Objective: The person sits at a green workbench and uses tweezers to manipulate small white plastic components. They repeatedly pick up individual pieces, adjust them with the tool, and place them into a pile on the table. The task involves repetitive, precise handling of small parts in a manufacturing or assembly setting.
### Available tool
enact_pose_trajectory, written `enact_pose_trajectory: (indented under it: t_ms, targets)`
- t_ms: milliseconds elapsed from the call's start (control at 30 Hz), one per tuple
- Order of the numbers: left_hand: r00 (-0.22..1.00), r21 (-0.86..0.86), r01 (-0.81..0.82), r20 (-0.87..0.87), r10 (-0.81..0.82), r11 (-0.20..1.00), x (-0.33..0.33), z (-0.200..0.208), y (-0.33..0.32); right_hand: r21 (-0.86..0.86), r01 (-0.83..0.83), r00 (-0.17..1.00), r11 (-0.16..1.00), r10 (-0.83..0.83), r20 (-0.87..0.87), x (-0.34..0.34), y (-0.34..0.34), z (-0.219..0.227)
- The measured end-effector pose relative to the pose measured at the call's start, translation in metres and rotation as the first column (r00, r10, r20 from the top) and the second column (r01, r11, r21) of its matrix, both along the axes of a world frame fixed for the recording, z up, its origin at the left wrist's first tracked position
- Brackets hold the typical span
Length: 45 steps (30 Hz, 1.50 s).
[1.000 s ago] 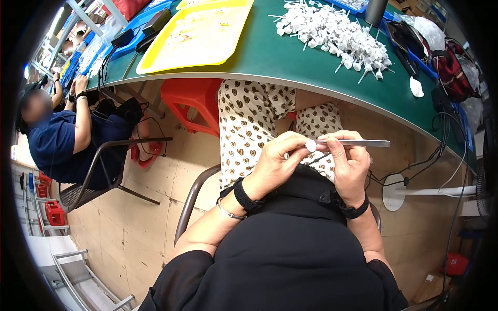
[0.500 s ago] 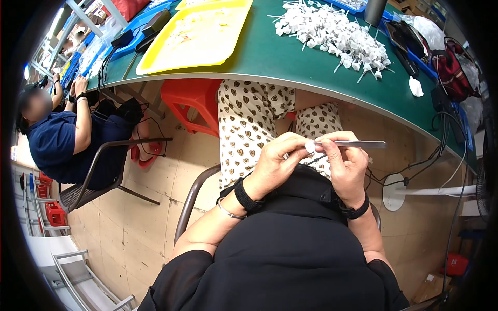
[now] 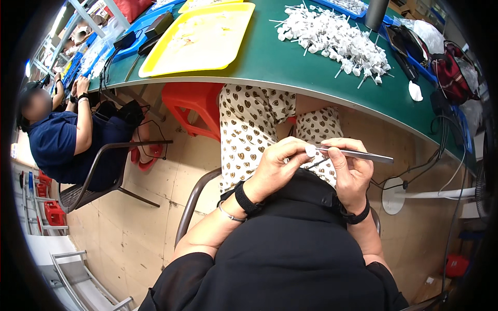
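Above my lap, my left hand pinches a small white plastic piece between thumb and fingertips. My right hand is closed round metal tweezers; their tips point left to the white piece, and the broad end sticks out to the right. Whether the tips touch the piece is too small to tell. On the green table ahead lies a heap of small white parts with thin stems. A yellow tray with a few tiny bits in it stands left of the heap.
The green table's curved edge runs beyond my knees. A red stool stands under it. At left a co-worker sits in a chair. Cables, a white fan stand and a dark red bag are at right.
The tweezers have tilted, their broad end now lower and farther right. My right hand has shifted slightly right and down; my left hand still pinches the white piece.
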<state>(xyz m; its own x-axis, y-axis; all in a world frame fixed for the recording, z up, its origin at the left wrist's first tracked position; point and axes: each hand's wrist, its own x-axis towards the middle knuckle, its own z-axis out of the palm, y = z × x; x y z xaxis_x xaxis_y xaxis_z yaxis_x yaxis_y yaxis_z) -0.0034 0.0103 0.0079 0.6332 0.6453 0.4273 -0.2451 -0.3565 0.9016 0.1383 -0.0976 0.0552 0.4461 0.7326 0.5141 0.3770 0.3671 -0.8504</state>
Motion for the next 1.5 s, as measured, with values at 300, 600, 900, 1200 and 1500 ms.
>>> enact_pose_trajectory:
  t_ms: [300,600,900,1200,1500]
  targets:
    - [1.000,-0.006,-0.001,0.010,0.001,1.000,0.0000,-0.0007,-0.0015,-0.073,-0.028,0.999,0.997,0.031,0.037,-0.0007,0.0016,0.0005]
    - [1.000,-0.019,-0.001,-0.022,0.001,1.000,-0.0010,-0.0010,-0.0016,-0.069,-0.016,1.000,0.997,0.018,0.019,0.0004,0.0026,-0.0032]
    - [1.000,0.009,-0.016,-0.026,0.016,1.000,-0.0008,-0.0016,-0.0009,-0.082,-0.033,0.996,0.996,0.026,-0.083,-0.0036,0.0028,0.0001]
    - [0.999,0.046,-0.032,-0.034,0.033,0.998,-0.0007,-0.0025,-0.0009,-0.110,-0.025,0.999,0.994,0.021,-0.044,-0.0008,0.0026,-0.0027]
    - [0.999,0.046,-0.030,-0.034,0.032,0.998,-0.0002,-0.0027,-0.0009,-0.089,-0.045,0.990,0.995,0.033,-0.140,-0.0039,0.0040,-0.0025]
